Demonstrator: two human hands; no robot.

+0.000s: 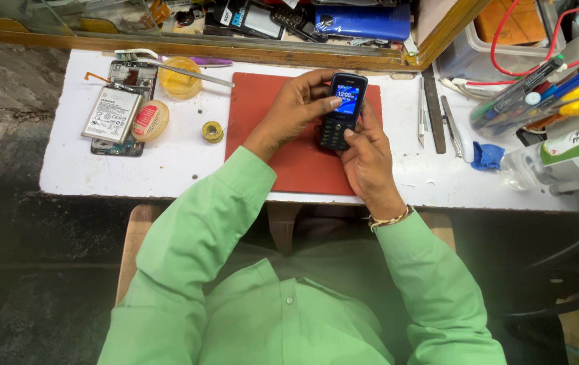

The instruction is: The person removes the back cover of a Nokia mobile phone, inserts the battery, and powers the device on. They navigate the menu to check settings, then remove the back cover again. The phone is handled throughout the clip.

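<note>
A small dark keypad phone (342,108) with a lit blue screen is held over a red mat (289,159) on the white table. My left hand (296,108) wraps its left side, the thumb resting by the screen edge. My right hand (369,159) supports it from below right, with the thumb on the keypad. Both arms wear green sleeves, and a bracelet sits on my right wrist.
An opened smartphone with its battery (115,111), a round tape roll (150,120), a yellow dish (180,81) and a small solder spool (212,131) lie at left. Tweezers and a metal ruler (435,115), a blue cloth (487,155), a clear bottle (560,159) and a tool box sit at right.
</note>
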